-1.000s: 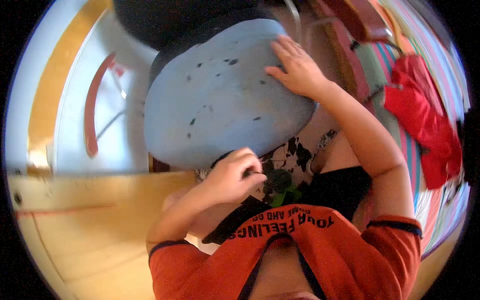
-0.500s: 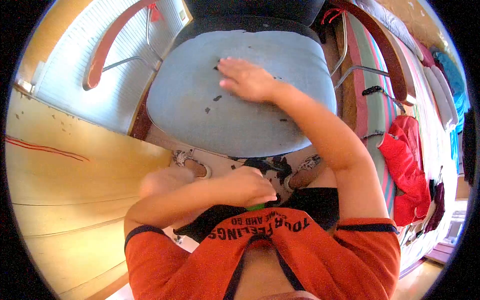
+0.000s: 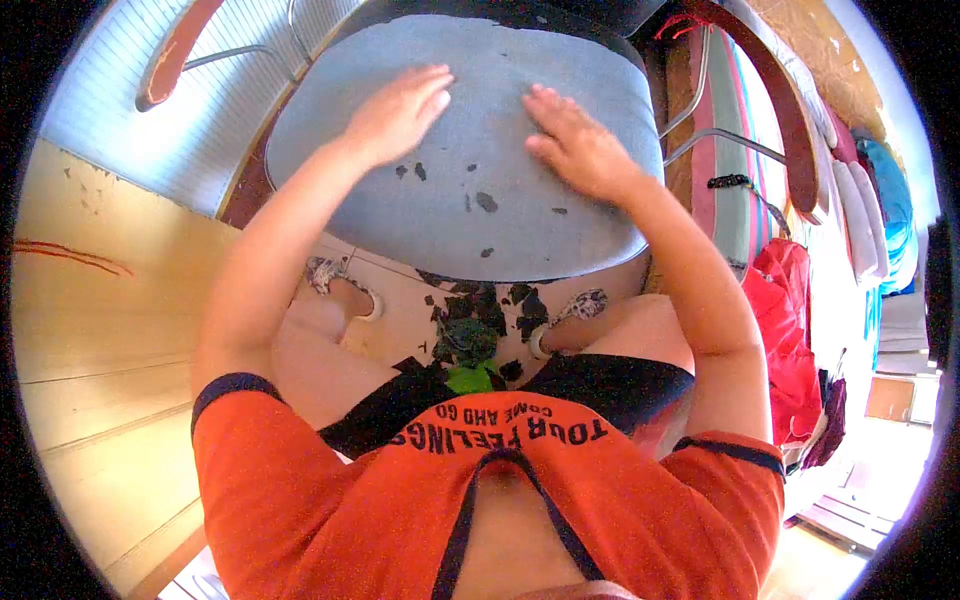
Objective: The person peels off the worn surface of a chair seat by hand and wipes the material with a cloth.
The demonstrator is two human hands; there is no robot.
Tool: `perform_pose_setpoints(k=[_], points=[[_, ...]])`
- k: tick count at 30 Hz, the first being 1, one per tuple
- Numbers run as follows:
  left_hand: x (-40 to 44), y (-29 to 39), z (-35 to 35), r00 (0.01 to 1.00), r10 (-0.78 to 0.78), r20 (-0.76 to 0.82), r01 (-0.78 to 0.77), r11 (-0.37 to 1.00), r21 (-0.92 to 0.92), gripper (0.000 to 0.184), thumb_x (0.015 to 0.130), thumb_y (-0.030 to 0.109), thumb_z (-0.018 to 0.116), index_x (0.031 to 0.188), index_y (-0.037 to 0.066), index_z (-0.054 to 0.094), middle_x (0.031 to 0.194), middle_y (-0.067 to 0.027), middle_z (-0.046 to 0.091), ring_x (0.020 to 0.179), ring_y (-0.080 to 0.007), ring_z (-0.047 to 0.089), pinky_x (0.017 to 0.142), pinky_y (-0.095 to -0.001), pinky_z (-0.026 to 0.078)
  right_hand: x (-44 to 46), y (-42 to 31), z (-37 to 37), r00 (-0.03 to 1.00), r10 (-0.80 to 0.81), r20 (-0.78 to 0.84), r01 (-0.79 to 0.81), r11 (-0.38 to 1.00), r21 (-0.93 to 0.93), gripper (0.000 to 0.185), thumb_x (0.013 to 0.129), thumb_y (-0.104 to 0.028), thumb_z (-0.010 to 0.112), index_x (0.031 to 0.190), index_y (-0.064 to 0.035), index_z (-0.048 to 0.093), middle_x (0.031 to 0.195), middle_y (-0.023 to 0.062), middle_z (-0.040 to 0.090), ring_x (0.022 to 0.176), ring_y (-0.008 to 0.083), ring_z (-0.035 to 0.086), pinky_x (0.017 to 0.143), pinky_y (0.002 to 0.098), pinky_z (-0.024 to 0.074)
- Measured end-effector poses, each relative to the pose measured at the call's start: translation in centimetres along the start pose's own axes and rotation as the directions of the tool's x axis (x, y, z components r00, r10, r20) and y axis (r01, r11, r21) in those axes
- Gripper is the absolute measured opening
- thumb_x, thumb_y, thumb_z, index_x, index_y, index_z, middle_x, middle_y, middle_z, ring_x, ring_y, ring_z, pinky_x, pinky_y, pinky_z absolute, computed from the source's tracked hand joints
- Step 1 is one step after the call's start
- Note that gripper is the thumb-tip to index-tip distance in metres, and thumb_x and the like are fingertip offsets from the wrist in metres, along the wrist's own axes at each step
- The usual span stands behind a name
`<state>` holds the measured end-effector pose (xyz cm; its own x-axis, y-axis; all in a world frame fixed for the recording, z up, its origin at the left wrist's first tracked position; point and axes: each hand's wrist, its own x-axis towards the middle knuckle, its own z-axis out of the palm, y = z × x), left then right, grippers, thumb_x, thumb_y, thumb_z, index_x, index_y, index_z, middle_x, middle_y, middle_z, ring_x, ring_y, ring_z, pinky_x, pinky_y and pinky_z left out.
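Chair seat covered in pale blue fabric (image 3: 430, 225) was under both hands, front edge on the body side of them. Left hand (image 3: 395, 117): palm down, fingers extended, nothing gripped; blurred, couldn't tell if it touched. Right hand (image 3: 580, 150): fingers straight, nothing gripped, seemingly resting on the cloth. Small, irregular black flakes (image 3: 486, 203) lay scattered between the hands and nearer the body. My read: seat was padded, slightly yielding, not slippery; chair bulky, best held by seat edge or armrest. Flakes looked thin, light, crumbly, apt to cling to the weave; best pinched at the rim. Right of the right hand, a curved brown wooden armrest (image 3: 800, 130) limited sideways reach; past it, crumpled red cloth (image 3: 780, 325) by a striped bed cover (image 3: 735, 225). Second curved brown wooden armrest (image 3: 172, 58) stood left of the left hand. Bodyward of both hands, black scraps (image 3: 470, 300) littered the floor around a dark, rounded, mesh-like object (image 3: 466, 342) and a bright green item (image 3: 470, 380).
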<state>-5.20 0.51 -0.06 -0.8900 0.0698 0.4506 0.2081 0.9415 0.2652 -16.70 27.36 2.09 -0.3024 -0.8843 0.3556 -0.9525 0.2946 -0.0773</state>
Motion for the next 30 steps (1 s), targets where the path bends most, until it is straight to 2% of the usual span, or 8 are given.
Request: perform_pose_setpoints(k=[5, 11, 15, 18, 21, 23, 25, 30], points=[[-7.8, 8.3, -2.4, 0.99, 0.134, 0.047, -0.088, 0.836, -0.541, 0.03, 0.095, 0.015, 0.041, 0.113, 0.0, 0.059, 0.12, -0.0169, 0.058, 0.117, -0.0295, 0.052, 0.105, -0.0425, 0.033, -4.8, -8.7, -1.7, 0.911, -0.41, 0.045, 0.329, 0.789, 0.518, 0.043, 0.085, -0.02, 0.06, 0.122, -0.0006, 0.051, 0.132, 0.0182, 0.047, 0.125, 0.0318, 0.044, 0.107, 0.0441, 0.0314], [-8.5, 10.2, -5.3, 0.996, 0.074, -0.047, -0.086, 0.931, -0.354, 0.015, 0.087, 0.01, 0.054, 0.086, 0.001, 0.066, 0.105, -0.0145, 0.063, 0.102, -0.0296, 0.06, 0.093, -0.0431, 0.044, -2.7, -6.1, -2.4, 0.971, -0.193, -0.138, 0.236, 0.857, 0.459, 0.027, 0.085, -0.024, 0.061, 0.101, -0.0029, 0.064, 0.113, 0.0169, 0.061, 0.102, 0.0322, 0.058, 0.084, 0.0415, 0.0472], [-7.9, 7.1, -1.5, 0.993, -0.011, -0.115, 0.033, 0.982, 0.188, 0.04, 0.091, 0.021, 0.049, 0.12, -0.005, 0.051, 0.134, -0.021, 0.044, 0.127, -0.0343, 0.039, 0.107, -0.0459, 0.027, -1.3, -7.5, 0.2, 0.967, -0.254, -0.031, 0.256, 0.965, 0.059, 0.051, 0.088, -0.029, 0.056, 0.131, -0.004, 0.045, 0.143, 0.0199, 0.031, 0.132, 0.0345, 0.032, 0.108, 0.0435, 0.0274], [-11.8, 10.2, -1.9, 0.993, 0.103, 0.055, -0.092, 0.98, -0.178, 0.042, 0.093, 0.023, 0.044, 0.123, -0.006, 0.049, 0.138, -0.02, 0.04, 0.129, -0.0352, 0.036, 0.109, -0.0473, 0.025, -5.3, -10.7, -1.2, 0.863, -0.476, 0.171, 0.353, 0.809, 0.469, 0.054, 0.089, -0.033, 0.053, 0.132, -0.0015, 0.043, 0.144, 0.019, 0.032, 0.134, 0.0346, 0.029, 0.111, 0.044, 0.0214], [-13.8, 11.9, -3.2, 0.939, 0.242, 0.246, -0.065, 0.824, -0.563, 0.034, 0.091, 0.02, 0.047, 0.116, -0.001, 0.057, 0.133, -0.0165, 0.047, 0.124, -0.0329, 0.044, 0.105, -0.0447, 0.032, -8.7, -11.7, -2.4, 0.801, -0.565, 0.199, 0.237, 0.604, 0.761, 0.03, 0.089, -0.03, 0.054, 0.101, -0.0032, 0.061, 0.097, 0.0141, 0.065, 0.085, 0.0309, 0.064, 0.073, 0.0408, 0.0514], [-13.5, 11.8, -3.6, 0.929, 0.333, 0.159, -0.221, 0.847, -0.484, 0.028, 0.089, 0.02, 0.051, 0.109, 0.004, 0.062, 0.128, -0.0129, 0.052, 0.118, -0.0304, 0.049, 0.101, -0.042, 0.038, -6.9, -8.9, -1.4, 0.855, -0.502, -0.131, 0.446, 0.581, 0.681, 0.021, 0.088, -0.024, 0.056, 0.093, -0.0049, 0.064, 0.09, 0.0113, 0.066, 0.077, 0.0299, 0.064, 0.065, 0.0394, 0.0516], [-10.3, 9.6, -3.7, 0.957, 0.291, 0.006, -0.286, 0.943, -0.171, 0.038, 0.086, 0.027, 0.057, 0.117, 0.004, 0.057, 0.133, -0.0131, 0.048, 0.122, -0.0303, 0.046, 0.103, -0.0451, 0.034, -2.4, -6.5, -3.5, 0.985, -0.124, -0.117, 0.166, 0.855, 0.492, 0.018, 0.087, -0.02, 0.058, 0.091, -0.0044, 0.066, 0.089, 0.013, 0.066, 0.076, 0.0309, 0.065, 0.065, 0.0381, 0.0524], [-7.0, 10.0, -2.0, 0.956, 0.208, 0.208, -0.24, 0.961, 0.14, 0.086, 0.081, 0.058, 0.051, 0.14, -0.001, 0.028, 0.147, -0.0218, 0.021, 0.137, -0.0368, 0.02, 0.111, -0.0485, 0.016, 8.4, 2.9, 3.7, 0.946, 0.151, -0.285, -0.112, 0.983, 0.148, 0.048, 0.094, -0.037, 0.045, 0.127, -0.0034, 0.05, 0.136, 0.0192, 0.043, 0.128, 0.0312, 0.039, 0.106, 0.039, 0.0304]])
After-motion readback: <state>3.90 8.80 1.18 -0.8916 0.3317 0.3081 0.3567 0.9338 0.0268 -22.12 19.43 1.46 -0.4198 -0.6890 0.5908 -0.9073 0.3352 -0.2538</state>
